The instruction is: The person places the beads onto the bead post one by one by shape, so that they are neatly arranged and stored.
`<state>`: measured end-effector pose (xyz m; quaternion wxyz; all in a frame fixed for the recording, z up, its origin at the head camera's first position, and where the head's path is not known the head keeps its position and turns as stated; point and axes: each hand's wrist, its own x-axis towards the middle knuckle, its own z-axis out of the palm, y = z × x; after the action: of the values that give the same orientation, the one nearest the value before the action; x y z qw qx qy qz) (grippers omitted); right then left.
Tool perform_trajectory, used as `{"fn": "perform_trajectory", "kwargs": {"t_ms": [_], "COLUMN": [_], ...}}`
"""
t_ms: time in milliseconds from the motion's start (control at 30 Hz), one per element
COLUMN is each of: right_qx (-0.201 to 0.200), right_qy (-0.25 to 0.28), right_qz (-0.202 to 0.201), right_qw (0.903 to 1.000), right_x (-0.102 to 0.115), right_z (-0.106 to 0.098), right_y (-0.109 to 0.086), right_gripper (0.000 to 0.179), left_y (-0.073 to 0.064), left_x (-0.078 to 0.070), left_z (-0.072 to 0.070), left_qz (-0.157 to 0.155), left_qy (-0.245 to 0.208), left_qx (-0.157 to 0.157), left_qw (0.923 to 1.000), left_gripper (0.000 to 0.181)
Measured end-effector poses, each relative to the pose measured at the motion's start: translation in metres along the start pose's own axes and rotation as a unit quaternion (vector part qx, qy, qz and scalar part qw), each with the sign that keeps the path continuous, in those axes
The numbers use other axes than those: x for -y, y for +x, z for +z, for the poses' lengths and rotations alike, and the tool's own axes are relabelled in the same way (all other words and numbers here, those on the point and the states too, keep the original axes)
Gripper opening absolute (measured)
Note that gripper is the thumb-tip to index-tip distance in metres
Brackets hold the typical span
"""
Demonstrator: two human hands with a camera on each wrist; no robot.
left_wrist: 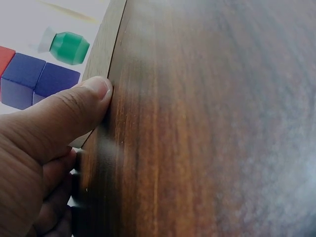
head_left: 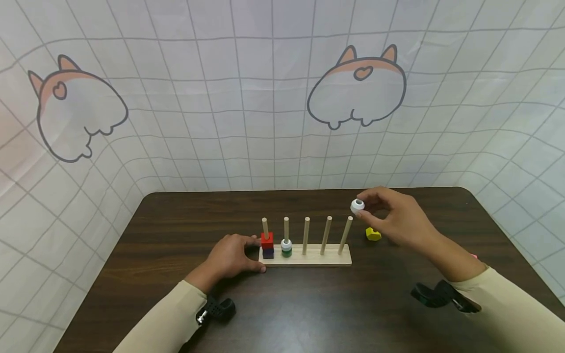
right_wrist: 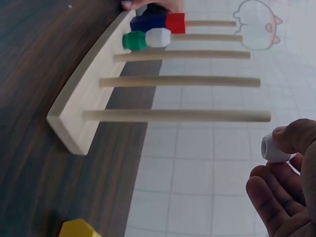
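Note:
A pale wooden pegboard (head_left: 309, 263) with several upright pegs lies on the table. My left hand (head_left: 229, 256) grips its left end, the thumb on the front edge. The leftmost peg bears dark blue blocks (left_wrist: 25, 71) beneath a red block (head_left: 267, 240). On the second peg, a white bead (right_wrist: 158, 37) sits above a green bead (head_left: 287, 253). The other pegs are bare. Between thumb and fingers, my right hand (head_left: 399, 218) pinches another white bead (head_left: 357, 206), its hole showing. It is held in the air near the top of the rightmost peg (right_wrist: 177, 116), apart from it.
A yellow angular bead (head_left: 373, 234) lies on the dark wooden table (head_left: 282, 304), right of the pegboard. A bit of something pink (head_left: 474, 256) shows past the right forearm, mostly hidden. A white grid-patterned cloth (head_left: 247, 108) hangs behind the table and along its sides.

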<state>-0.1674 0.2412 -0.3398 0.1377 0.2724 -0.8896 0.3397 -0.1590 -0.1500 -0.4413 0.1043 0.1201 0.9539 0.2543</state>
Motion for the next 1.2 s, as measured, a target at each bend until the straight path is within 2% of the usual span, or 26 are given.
{"fn": "perform_trajectory", "kwargs": {"t_ms": [200,567,1200], "right_qx": [-0.002,0.022,0.025], "right_qy": [0.023,0.036,0.071], "right_qz": [-0.026,-0.03,-0.055], "right_qw": [0.9994,0.9987,0.9956], "right_x": [0.013,0.034,0.061], "right_z": [0.004,0.016,0.039], "right_y": [0.008,0.019,0.029], "right_gripper": [0.028,0.028,0.032], "left_y": [-0.001,-0.002,-0.003], "left_x": [0.002,0.003,0.004], "left_z": [0.001,0.002,0.002], "left_qz": [0.003,0.008,0.012], "left_qy": [0.002,0.004,0.003], "left_qx": [-0.002,-0.004,-0.002], "left_qw": [1.0,0.9999,0.9999], "left_gripper": [0.069,0.069,0.068]}}
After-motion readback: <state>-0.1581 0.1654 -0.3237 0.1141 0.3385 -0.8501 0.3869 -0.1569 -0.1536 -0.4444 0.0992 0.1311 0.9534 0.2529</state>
